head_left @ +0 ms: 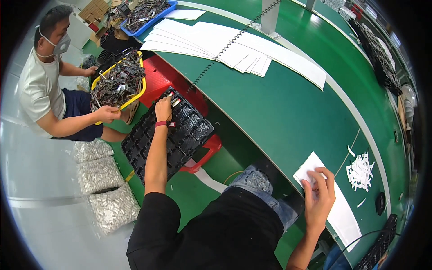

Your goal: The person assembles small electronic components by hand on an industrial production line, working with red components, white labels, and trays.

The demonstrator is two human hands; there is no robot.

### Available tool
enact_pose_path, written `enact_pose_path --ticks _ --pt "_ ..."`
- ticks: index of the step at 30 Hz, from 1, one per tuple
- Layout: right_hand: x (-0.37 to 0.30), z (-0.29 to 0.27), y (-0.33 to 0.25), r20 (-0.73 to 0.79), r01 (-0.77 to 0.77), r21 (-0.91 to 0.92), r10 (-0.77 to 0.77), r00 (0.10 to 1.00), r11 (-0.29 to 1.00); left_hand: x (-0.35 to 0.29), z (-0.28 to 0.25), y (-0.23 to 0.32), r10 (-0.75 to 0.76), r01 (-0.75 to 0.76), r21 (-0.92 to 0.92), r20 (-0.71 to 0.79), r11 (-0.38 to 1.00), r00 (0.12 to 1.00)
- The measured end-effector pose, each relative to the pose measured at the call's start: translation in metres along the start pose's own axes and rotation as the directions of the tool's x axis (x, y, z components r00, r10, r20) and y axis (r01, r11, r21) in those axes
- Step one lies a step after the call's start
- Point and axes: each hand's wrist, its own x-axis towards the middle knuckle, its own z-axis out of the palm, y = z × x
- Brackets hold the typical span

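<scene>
My left hand (pixel 163 109), with a red band on its wrist, reaches over a black moulded tray (pixel 189 130) with rows of slots. Its fingers are closed at the tray's far edge, beside small red-and-white parts (pixel 175 101); what they pinch is too small to make out. The tray rests tilted on a red stool (pixel 209 150). My right hand (pixel 320 191) is over a long white sheet (pixel 343 220) at the near edge of the green table (pixel 270 117). Its fingers are bent and spread from the thumb, and I see nothing held in them.
At the left, a seated co-worker holds a yellow-rimmed basket (pixel 143 85) of tangled wired parts. Bags of white pieces (pixel 114 209) lie on the floor. White sheets (pixel 211 40), a blue tray (pixel 173 5) and paper strips (pixel 360 172) are on the table. A coiled cord (pixel 229 45) hangs across.
</scene>
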Motion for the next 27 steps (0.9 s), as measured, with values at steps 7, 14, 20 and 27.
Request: enact_pose_path --ticks 7,14,20,27 --pt "0.001 0.001 0.002 0.010 0.114 -0.138 -0.114 0.993 0.984 -0.011 -0.046 0.019 -0.173 0.129 -0.644 -0.005 0.754 0.985" --pt "0.002 -0.001 0.006 0.002 0.071 -0.035 -0.071 0.998 0.997 -0.051 -0.116 0.105 0.011 0.475 -0.759 0.526 -0.445 0.851" --pt "0.002 0.006 0.013 -0.074 0.108 -0.018 -0.109 0.991 0.994 -0.081 -0.179 0.175 0.184 0.544 -0.679 0.530 -0.493 0.828" --pt "0.002 0.008 0.018 -0.109 0.182 0.020 -0.179 0.978 0.983 -0.105 -0.243 0.216 0.236 0.578 -0.643 0.541 -0.503 0.807"
